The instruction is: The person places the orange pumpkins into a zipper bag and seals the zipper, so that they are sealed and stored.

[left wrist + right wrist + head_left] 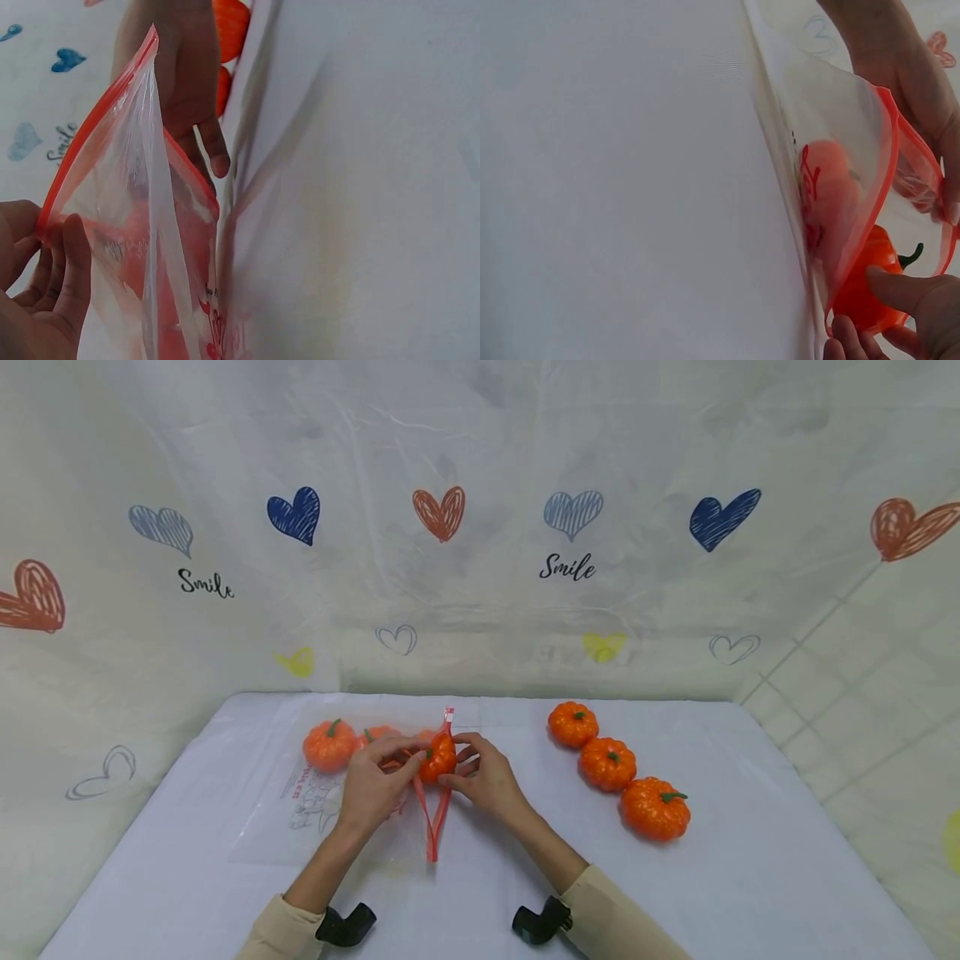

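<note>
A clear zip bag (262, 835) with a red-edged mouth lies across the table's left half, its mouth facing right and held apart. My left hand (378, 781) pinches the mouth's edge between thumb and fingers, plain in the left wrist view at the red zip strip (82, 154). In my right hand (487, 777) is a small orange toy pumpkin (868, 289) with a green stem, thumb on its near side. That pumpkin sits within the mouth, between the two red edges. Orange pumpkins (330, 746) show through the plastic deeper in the bag.
On the right, three more orange pumpkins stand in a slanting row: a far one (573, 725), a middle one (607, 764) and a near one (656, 810). A white cloth covers the table (750, 877). Behind hangs a pale sheet (495, 443) printed with hearts.
</note>
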A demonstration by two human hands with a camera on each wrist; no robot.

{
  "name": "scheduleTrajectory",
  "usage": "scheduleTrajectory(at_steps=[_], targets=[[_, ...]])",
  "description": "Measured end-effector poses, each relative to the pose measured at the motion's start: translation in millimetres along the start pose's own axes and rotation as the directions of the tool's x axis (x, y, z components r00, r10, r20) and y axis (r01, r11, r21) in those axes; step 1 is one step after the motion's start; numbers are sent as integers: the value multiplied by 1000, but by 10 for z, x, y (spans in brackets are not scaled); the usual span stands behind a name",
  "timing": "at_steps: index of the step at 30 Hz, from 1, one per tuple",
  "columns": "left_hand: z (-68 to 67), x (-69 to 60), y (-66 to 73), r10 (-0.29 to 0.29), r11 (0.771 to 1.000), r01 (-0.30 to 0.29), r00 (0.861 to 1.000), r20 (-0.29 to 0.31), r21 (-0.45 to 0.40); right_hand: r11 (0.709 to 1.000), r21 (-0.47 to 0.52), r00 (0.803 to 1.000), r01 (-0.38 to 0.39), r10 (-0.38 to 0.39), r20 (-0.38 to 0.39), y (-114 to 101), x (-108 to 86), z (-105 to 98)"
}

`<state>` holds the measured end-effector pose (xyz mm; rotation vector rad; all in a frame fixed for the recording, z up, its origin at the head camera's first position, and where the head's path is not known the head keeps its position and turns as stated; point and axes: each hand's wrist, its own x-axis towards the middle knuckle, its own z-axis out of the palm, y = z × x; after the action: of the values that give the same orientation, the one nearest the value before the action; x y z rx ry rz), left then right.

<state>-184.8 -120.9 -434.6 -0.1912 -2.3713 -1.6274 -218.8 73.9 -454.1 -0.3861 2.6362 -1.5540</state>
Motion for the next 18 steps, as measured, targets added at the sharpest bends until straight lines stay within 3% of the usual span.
scheduleTrajectory(at_steps=[6,14,18], targets=[[3,-1,0,-3,1000,3,1000,-3,4,1000,17,1000,-10,10,-13,7,12,29],[5,-2,0,17,1000,-17,1000,-1,-15,993,117,999,5,-1,-35,-32,30,89],[2,-1,5,33,999,-33,999,-1,-26,991,130,998,-33,39,-42,-36,35,99]])
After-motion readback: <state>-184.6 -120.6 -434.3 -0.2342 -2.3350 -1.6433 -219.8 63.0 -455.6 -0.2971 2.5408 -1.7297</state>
